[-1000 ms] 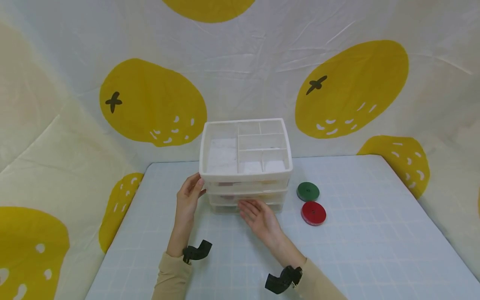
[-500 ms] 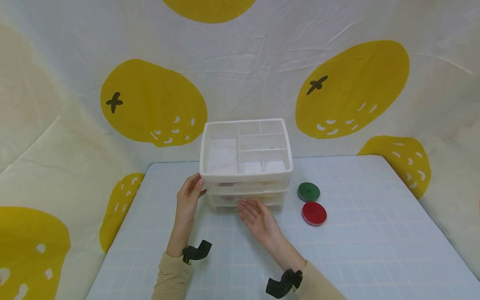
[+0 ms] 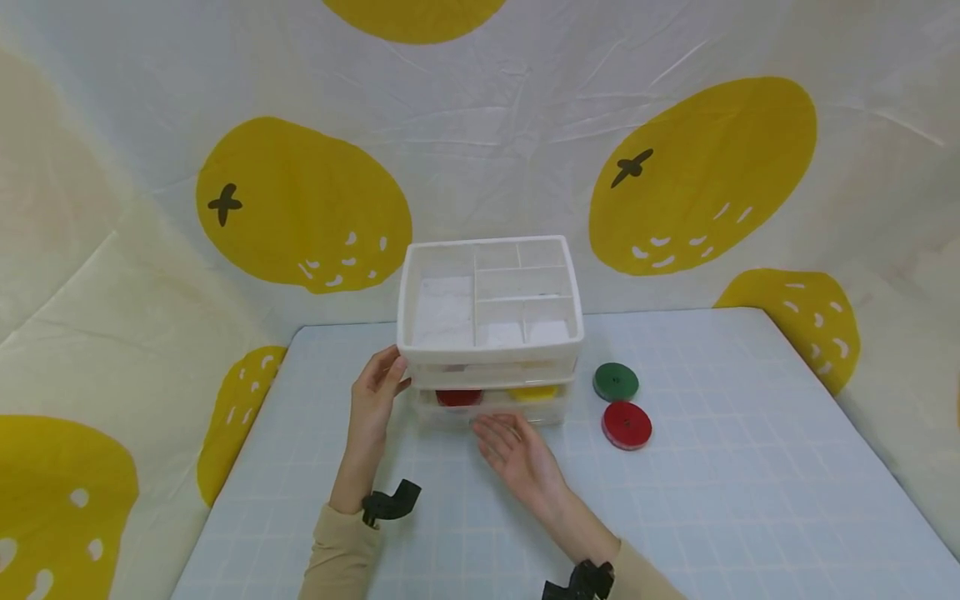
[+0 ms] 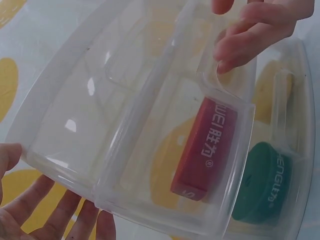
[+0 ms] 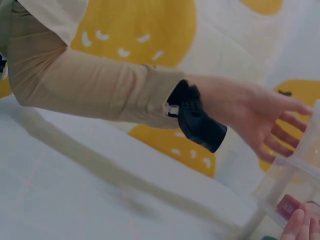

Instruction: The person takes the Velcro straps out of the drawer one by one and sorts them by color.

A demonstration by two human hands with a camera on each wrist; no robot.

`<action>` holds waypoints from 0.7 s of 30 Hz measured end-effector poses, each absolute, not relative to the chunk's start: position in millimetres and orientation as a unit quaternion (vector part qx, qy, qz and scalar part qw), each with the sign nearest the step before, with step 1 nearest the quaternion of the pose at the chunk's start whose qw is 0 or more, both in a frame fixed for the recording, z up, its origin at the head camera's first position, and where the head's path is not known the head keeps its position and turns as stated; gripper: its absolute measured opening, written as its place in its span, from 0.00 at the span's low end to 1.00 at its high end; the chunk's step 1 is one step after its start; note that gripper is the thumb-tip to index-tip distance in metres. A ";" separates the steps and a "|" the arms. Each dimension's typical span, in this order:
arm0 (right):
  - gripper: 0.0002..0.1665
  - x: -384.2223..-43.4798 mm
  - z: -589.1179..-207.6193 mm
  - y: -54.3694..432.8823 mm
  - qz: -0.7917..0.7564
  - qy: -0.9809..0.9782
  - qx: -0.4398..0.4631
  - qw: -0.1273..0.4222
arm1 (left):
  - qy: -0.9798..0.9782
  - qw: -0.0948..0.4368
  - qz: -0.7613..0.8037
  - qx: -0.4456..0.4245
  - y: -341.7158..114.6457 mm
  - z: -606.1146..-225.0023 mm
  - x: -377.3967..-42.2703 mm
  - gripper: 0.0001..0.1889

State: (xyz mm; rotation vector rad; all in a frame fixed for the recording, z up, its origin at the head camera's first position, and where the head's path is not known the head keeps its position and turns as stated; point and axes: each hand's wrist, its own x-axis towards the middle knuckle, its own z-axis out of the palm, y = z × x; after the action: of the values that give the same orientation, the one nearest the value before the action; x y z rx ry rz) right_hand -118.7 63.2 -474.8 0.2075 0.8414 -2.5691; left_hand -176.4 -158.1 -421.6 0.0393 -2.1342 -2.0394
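A white plastic drawer organizer [image 3: 491, 354] with a divided top tray stands on the table. Its middle drawer [image 3: 495, 407] is partly pulled out, and a red roll [image 3: 459, 397] and a yellow roll [image 3: 534, 392] show inside. My right hand [image 3: 521, 462] hooks its fingertips on that drawer's front lip, also visible in the left wrist view. My left hand [image 3: 377, 396] rests against the organizer's left front side, fingers spread and fairly straight. Through clear plastic in the left wrist view, the red roll [image 4: 205, 150] and a green roll [image 4: 262, 182] appear, both with white lettering.
On the table right of the organizer lie a green roll [image 3: 616, 382] and a red roll [image 3: 627, 425], flat and close together. A patterned cloth [image 3: 502, 125] hangs behind the table [image 3: 750, 467]. Each wrist wears a black camera mount [image 3: 392, 502].
My right hand has moved slightly toward me, and the middle drawer has slid out with it, bringing the red and yellow rolls into sight. My left hand stays at the organizer's side.
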 end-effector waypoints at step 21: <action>0.23 -83.7 -474.8 68.4 -0.910 0.322 0.068 0.253 | -0.724 0.080 -0.685 0.000 -162.2 -416.2 -175.6 0.20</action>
State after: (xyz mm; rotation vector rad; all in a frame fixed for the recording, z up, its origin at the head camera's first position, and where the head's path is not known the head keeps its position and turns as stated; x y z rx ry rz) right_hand -83.7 68.4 -474.8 0.1839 0.8756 -2.4725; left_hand -175.6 -162.2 -416.2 -0.0003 -2.1655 -2.0484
